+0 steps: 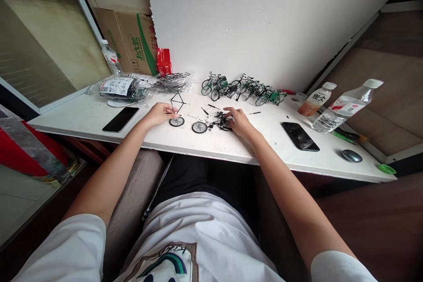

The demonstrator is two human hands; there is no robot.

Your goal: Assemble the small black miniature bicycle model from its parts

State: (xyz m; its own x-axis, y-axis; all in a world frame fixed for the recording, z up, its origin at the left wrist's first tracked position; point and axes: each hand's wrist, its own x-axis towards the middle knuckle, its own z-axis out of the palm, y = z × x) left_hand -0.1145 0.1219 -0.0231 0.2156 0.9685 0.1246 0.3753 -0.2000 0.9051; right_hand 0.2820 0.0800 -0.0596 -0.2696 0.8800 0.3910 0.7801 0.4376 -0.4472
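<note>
- Worktop (274,134), white, smooth and lightly smudged, spans the middle of the scene.
- Model bicycles (224,83), dark green and black with thin spokes, crowd together at upper centre-right.
- Spare frames (172,83), black and wiry, lie among crinkled clear plastic at upper centre-left.
- Left hand (159,114), left of centre, pinches a slim black bicycle frame (178,103) near its lower end, fingers closed; a light grip close to the joint should spare the thin tubes from bending.
- Right hand (240,122), right of centre, rests over dark parts, fingers curled and slightly spread; whether they grip anything cannot be told.
- Front-left wheel (176,121), round and finely spoked, meets the bicycle frame's foot; its fastening is unclear, and it is best kept square to the tubes.
- Second wheel (199,127) sits between the hands.
- Small dark parts (220,120), jumbled and angular, are probably best separated singly, without dragging neighbours.
</note>
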